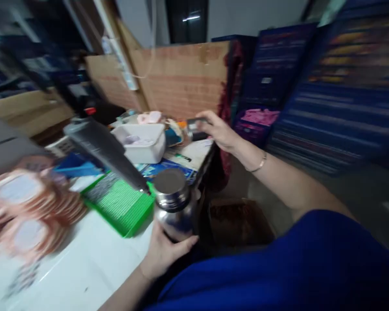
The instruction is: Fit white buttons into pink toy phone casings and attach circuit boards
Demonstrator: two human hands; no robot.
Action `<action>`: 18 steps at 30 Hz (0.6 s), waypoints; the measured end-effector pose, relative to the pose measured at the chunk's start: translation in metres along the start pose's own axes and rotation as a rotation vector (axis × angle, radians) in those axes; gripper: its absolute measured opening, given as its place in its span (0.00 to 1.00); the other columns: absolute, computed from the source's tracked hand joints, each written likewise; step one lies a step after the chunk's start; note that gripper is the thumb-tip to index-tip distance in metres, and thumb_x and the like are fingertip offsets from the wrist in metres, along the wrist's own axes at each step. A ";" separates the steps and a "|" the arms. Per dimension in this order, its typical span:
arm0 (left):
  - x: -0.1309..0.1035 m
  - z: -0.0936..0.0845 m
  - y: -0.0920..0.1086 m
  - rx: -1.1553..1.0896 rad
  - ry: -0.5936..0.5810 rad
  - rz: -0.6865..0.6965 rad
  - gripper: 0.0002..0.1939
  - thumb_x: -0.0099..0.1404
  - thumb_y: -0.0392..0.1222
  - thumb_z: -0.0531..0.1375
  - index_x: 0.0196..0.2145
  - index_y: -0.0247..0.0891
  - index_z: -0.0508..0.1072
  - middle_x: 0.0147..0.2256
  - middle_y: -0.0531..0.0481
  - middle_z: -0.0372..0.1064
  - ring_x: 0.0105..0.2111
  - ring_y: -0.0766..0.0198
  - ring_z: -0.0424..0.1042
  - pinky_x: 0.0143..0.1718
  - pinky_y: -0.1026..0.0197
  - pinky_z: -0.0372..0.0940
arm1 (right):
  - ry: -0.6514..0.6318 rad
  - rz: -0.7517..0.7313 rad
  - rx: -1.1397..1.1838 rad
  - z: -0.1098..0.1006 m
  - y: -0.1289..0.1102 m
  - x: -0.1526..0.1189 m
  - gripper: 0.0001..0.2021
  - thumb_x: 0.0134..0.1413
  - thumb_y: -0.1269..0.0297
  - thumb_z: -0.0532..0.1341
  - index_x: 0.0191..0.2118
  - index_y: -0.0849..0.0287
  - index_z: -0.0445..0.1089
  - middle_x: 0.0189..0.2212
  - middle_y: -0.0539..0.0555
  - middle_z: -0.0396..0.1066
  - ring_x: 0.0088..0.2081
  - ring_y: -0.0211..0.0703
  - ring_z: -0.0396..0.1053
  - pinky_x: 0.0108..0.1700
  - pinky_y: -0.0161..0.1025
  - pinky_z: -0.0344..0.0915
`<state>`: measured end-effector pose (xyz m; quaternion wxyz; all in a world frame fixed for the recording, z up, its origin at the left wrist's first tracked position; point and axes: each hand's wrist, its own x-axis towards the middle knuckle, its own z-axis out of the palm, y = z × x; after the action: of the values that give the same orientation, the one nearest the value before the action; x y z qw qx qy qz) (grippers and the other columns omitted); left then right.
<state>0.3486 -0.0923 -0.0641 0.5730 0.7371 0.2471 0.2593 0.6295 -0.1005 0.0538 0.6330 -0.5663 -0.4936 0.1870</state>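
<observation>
A steel flask (175, 207) with a dark round lid stands upright near the front edge of the white table (94, 268). My left hand (164, 250) is wrapped round its lower body. Farther back, my right hand (218, 131) holds a dark metallic cup (197, 128), its fingers over the top and side. Left of the flask lies a green tray (126, 207) with ribbed rows and small grey pieces at one end. A grey electric screwdriver (110, 151) hangs with its tip above the tray.
Stacked pink round parts (35, 207) fill the table's left side. Behind the tray are a white bin (142, 142) and a blue tray (78, 164). A cardboard panel (181, 82) rises at the back. Blue crates (337, 108) stand right; an open carton (240, 220) sits below the table.
</observation>
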 end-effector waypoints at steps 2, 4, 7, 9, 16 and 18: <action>-0.004 0.004 0.004 -0.124 -0.031 0.036 0.41 0.46 0.50 0.70 0.55 0.35 0.60 0.47 0.37 0.71 0.48 0.45 0.72 0.52 0.42 0.66 | 0.099 0.127 0.048 0.006 0.030 0.000 0.23 0.35 0.49 0.69 0.38 0.55 0.66 0.41 0.52 0.70 0.46 0.44 0.70 0.50 0.48 0.68; 0.000 0.006 0.005 -0.224 -0.029 0.137 0.46 0.44 0.50 0.71 0.57 0.35 0.58 0.51 0.36 0.68 0.52 0.45 0.68 0.57 0.43 0.61 | 0.229 0.259 0.071 0.014 0.058 0.004 0.20 0.29 0.52 0.70 0.33 0.51 0.69 0.41 0.54 0.71 0.44 0.46 0.71 0.46 0.48 0.69; 0.014 0.000 -0.001 -0.236 0.023 0.238 0.50 0.41 0.50 0.73 0.58 0.34 0.56 0.53 0.36 0.66 0.53 0.47 0.68 0.59 0.47 0.58 | 0.221 0.325 0.090 0.028 0.086 0.017 0.13 0.24 0.57 0.69 0.23 0.48 0.67 0.36 0.56 0.70 0.41 0.44 0.69 0.43 0.43 0.66; 0.018 -0.003 -0.006 -0.200 0.049 0.215 0.55 0.36 0.51 0.74 0.58 0.34 0.55 0.52 0.36 0.67 0.52 0.48 0.68 0.59 0.47 0.58 | 0.274 0.361 0.048 0.039 0.089 0.020 0.13 0.19 0.62 0.68 0.20 0.50 0.65 0.28 0.52 0.67 0.35 0.43 0.68 0.44 0.45 0.66; 0.015 -0.002 -0.014 -0.169 0.034 0.155 0.61 0.28 0.53 0.76 0.59 0.39 0.56 0.52 0.41 0.67 0.52 0.46 0.68 0.57 0.46 0.61 | 0.333 0.543 -0.365 0.058 0.058 0.009 0.11 0.19 0.70 0.64 0.19 0.55 0.64 0.21 0.48 0.64 0.26 0.40 0.60 0.32 0.41 0.66; 0.015 -0.001 -0.016 -0.175 0.051 0.155 0.61 0.29 0.53 0.76 0.59 0.39 0.56 0.52 0.41 0.67 0.52 0.46 0.68 0.56 0.45 0.61 | 0.265 0.549 -0.313 0.052 0.065 0.010 0.14 0.17 0.70 0.65 0.21 0.55 0.66 0.21 0.49 0.66 0.23 0.40 0.61 0.25 0.40 0.62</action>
<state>0.3575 -0.0778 -0.0782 0.6070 0.6943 0.1803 0.3420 0.6116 -0.0465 -0.0078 0.5228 -0.7878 -0.2590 0.1973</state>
